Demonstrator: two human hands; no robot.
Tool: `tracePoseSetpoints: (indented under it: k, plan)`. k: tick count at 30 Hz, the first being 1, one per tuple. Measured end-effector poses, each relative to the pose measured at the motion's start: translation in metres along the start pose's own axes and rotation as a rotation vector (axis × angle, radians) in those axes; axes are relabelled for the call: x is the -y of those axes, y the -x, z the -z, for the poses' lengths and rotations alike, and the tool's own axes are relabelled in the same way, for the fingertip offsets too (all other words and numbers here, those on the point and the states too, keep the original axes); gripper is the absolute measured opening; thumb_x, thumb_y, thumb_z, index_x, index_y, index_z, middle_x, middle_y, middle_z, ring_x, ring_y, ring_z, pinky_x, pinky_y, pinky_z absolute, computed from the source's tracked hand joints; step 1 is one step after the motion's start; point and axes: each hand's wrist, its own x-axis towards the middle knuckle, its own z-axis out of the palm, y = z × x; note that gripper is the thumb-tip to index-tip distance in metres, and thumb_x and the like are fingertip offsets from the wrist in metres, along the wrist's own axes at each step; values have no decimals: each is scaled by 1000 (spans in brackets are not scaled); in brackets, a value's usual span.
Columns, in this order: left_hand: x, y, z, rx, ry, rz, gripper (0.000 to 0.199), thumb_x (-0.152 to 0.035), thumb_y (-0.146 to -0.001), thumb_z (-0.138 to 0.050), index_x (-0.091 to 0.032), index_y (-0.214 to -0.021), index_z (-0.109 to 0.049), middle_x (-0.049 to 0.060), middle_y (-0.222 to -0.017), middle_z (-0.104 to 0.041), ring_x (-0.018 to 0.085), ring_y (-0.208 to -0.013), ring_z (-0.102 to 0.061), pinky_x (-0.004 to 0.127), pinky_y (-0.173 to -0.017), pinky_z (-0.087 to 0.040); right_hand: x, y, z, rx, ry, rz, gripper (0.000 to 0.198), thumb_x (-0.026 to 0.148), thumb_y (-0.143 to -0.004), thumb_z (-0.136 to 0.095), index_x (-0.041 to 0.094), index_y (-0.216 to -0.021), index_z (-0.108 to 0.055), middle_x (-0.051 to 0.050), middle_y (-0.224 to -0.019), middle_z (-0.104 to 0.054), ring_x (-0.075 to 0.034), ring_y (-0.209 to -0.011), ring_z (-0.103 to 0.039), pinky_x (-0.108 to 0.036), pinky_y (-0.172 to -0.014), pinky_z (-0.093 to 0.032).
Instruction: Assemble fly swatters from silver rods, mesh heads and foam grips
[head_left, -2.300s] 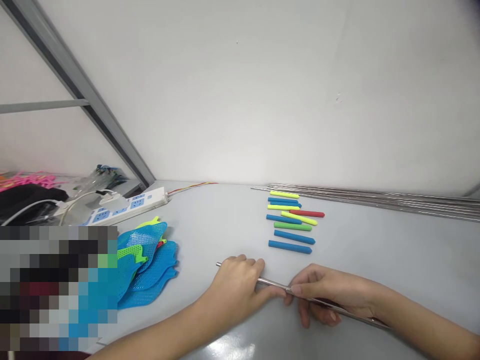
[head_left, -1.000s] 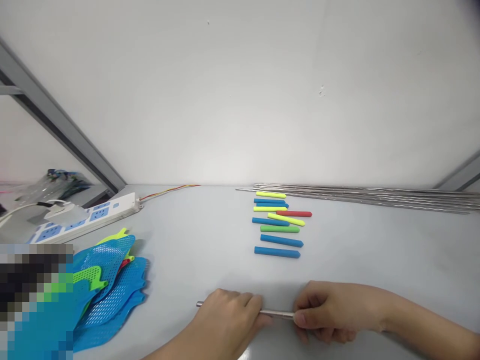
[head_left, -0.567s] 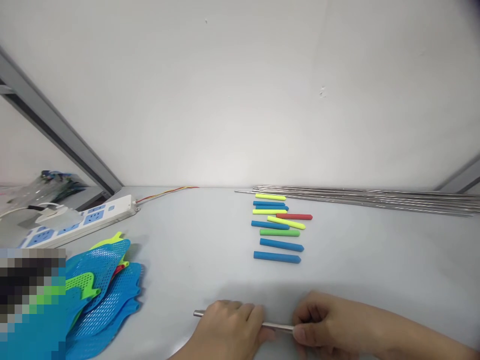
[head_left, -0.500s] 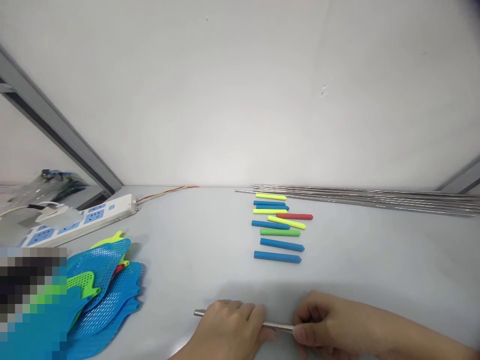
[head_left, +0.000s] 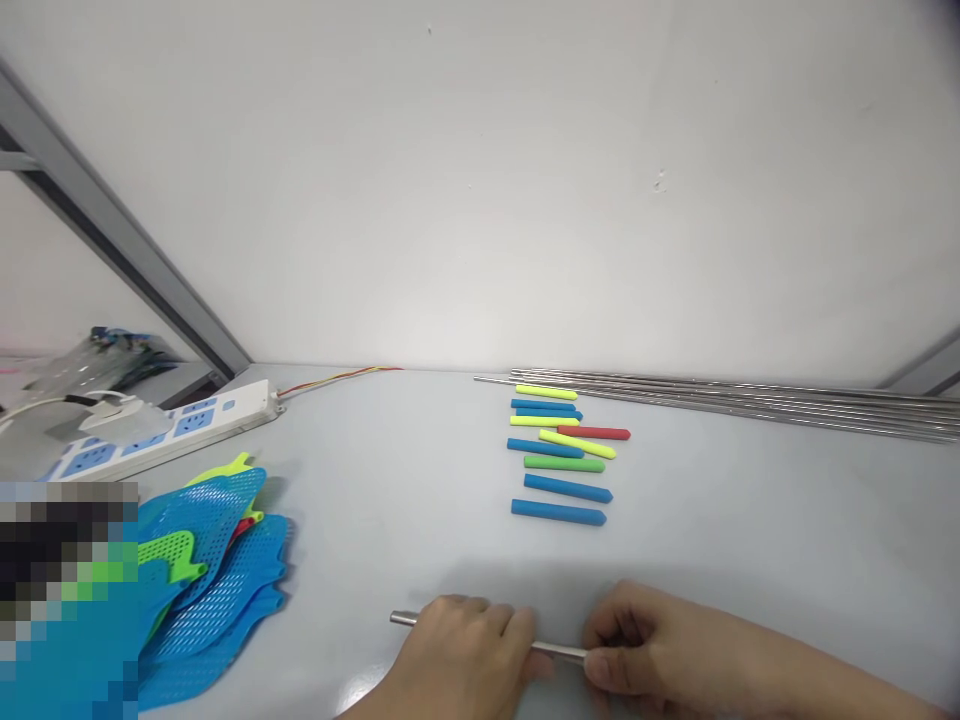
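The left hand and right hand both grip one slender silver metal rod toward the front edge of the grey bench, its visible stretches bare so far, while pointed multicoloured plastic sticks mid-bench and loose thin steel-coloured rods along the back edge lie untouched.

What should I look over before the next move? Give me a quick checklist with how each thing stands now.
1. Left hand closed around the metal rod: ok.
2. Right hand gripping the same rod: ok.
3. Both rod ends in sight: not ok, only the left one shows.
4. Rod lifted off the table: cannot tell.
5. Colored sticks all apart from one another: not ok, some touch or overlap.
6. Mesh pieces apart from both hands: ok.
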Motion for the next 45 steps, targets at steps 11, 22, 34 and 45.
tracePoseSetpoints:
  k: [11,22,34,45]
  plan:
    - [-4,-1,-1,105,22,30,10,-25,-82,-48,-19,-75,-53,0,-67,-66,22,-56,-64,29,-46,-44,-9,-2,-7,-127,130,85,17,28,-78,-51,15,-78,-61,4,-54,-47,-6,-46,-38,-15,-40,-27]
    - [-7,-3,1,159,32,17,13,-27,-84,-46,-19,-79,-54,0,-72,-67,24,-59,-65,33,-48,-48,-2,1,-12,-150,133,15,14,28,-75,-53,15,-79,-57,4,-57,-49,-8,-50,-42,-17,-43,-29]
    - [-11,-2,-10,93,-12,-52,7,-21,-76,-57,-19,-71,-53,-3,-62,-65,21,-50,-63,27,-39,-39,-2,-2,-17,-101,144,76,13,26,-73,-53,15,-67,-50,6,-51,-42,-6,-46,-39,-17,-41,-24]
    - [-2,1,7,120,100,-69,15,-29,-84,-49,-20,-74,-53,-2,-66,-66,19,-54,-62,24,-44,-36,1,-1,-9,42,85,129,25,34,-81,-50,13,-77,-63,7,-46,-36,-4,-41,-31,-17,-37,-17]
